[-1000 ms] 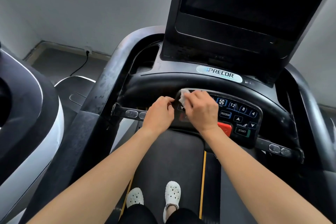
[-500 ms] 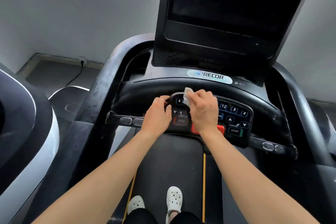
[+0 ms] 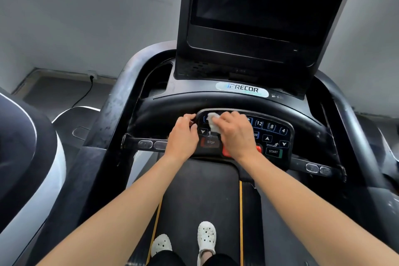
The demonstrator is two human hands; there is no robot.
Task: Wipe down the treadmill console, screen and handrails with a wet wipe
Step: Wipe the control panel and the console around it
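**As Wipe Meets Keypad, Soft Sheet Calls for Firm Fingers**

While the person stands on the treadmill belt [image 3: 200, 190], the right hand [image 3: 236, 134] pinches a crumpled white wet wipe [image 3: 213, 124] under its curled fingers and presses it on the upper-left corner of the console [image 3: 269, 134], just above the STOP button [image 3: 210, 142]. The left hand [image 3: 183, 136] curls its fingers over the console's left edge, apparently to steady it. Light, limp and damp, the wipe likely bunches and slides easily on smooth plastic. It is probably best held wadded under the fingertips, with gentle pressure over the buttons. The dark screen [image 3: 259, 2] rises above, and the left handrail [image 3: 121, 97] flanks the console.
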